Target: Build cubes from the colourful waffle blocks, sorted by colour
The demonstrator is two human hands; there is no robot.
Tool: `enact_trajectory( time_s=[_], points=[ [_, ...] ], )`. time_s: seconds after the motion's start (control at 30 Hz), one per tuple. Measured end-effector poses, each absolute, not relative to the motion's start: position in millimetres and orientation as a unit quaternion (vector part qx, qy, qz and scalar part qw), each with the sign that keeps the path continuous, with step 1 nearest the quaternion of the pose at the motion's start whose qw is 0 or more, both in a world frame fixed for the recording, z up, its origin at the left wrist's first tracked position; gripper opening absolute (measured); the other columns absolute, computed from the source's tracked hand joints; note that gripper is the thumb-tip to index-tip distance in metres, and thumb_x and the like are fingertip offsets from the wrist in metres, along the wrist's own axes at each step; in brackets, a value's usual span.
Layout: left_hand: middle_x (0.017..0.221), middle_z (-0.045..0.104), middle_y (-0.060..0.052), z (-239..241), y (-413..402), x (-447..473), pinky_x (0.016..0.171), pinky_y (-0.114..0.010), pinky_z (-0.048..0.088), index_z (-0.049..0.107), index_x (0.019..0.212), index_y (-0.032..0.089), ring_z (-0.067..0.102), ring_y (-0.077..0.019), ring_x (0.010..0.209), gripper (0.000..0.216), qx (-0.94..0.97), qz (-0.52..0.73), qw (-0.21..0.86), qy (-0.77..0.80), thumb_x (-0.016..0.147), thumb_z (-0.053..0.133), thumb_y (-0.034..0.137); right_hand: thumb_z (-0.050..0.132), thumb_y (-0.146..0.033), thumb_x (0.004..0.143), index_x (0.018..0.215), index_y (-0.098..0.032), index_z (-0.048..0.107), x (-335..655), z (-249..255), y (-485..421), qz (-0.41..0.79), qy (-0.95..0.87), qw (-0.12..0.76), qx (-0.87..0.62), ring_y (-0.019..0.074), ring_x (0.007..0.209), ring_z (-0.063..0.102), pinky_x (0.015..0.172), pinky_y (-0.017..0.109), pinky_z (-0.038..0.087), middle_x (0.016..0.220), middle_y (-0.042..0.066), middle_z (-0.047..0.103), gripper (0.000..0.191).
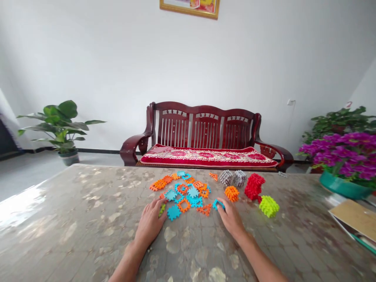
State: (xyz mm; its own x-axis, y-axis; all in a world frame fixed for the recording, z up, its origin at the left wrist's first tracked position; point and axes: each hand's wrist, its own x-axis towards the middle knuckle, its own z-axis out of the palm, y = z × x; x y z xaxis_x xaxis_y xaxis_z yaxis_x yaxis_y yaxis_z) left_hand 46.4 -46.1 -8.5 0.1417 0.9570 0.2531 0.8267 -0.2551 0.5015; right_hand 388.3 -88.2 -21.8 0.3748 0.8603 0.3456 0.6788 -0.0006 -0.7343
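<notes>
A scatter of flat orange and blue interlocking tiles lies on the marbled table. My left hand rests palm down beside it, fingers curled over a small green tile. My right hand pinches a blue frame-shaped tile at the scatter's right edge. Built cubes stand beyond: two grey ones, a small orange one, a red stack and a lime-green cube.
A dark wooden bench with a red cushion stands behind the table. A pot of purple flowers and a tan book sit at the table's right end. A leafy plant stands on the floor at left.
</notes>
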Motion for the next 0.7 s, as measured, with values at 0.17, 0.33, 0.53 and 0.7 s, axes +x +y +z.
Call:
enact_trajectory(
  time_s=[0.17,0.33,0.53,0.7],
  points=[
    [0.129,0.066,-0.006,5,-29,45,0.106,-0.037,0.041,0.064,0.121,0.025,0.057,-0.0215,0.122,0.041,0.669,0.322,0.112,0.660,0.095,0.034,0.037,0.055,-0.042,0.095,0.120,-0.020,0.062,387,-25,-77,0.142,-0.563,0.454,-0.676,0.0225,0.107,0.062,0.092,0.042,0.053,0.123,0.009,0.063,0.034],
    [0.155,0.043,-0.009,21,13,49,0.116,-0.057,0.024,0.052,0.139,0.028,0.030,-0.0314,0.146,0.051,0.655,0.203,0.068,0.724,0.095,0.034,0.047,0.044,-0.047,0.086,0.110,-0.019,0.069,393,-29,-75,0.170,-0.559,0.480,-0.654,0.0264,0.110,0.063,0.098,0.040,0.050,0.115,0.012,0.070,0.044],
    [0.157,0.038,-0.013,20,44,53,0.114,-0.060,0.024,0.047,0.144,0.032,0.029,-0.0335,0.146,0.055,0.701,0.105,0.096,0.699,0.096,0.029,0.052,0.043,-0.048,0.086,0.103,-0.020,0.071,391,-30,-74,0.147,-0.589,0.465,-0.645,0.0257,0.111,0.062,0.103,0.041,0.045,0.113,0.010,0.071,0.043],
    [0.155,0.043,-0.007,7,35,64,0.116,-0.053,0.026,0.050,0.142,0.038,0.035,-0.0313,0.144,0.053,0.731,0.097,0.099,0.669,0.094,0.033,0.055,0.045,-0.045,0.088,0.097,-0.022,0.073,389,-31,-73,0.133,-0.609,0.460,-0.632,0.0255,0.107,0.063,0.102,0.041,0.046,0.108,0.010,0.072,0.037]
  ],
)
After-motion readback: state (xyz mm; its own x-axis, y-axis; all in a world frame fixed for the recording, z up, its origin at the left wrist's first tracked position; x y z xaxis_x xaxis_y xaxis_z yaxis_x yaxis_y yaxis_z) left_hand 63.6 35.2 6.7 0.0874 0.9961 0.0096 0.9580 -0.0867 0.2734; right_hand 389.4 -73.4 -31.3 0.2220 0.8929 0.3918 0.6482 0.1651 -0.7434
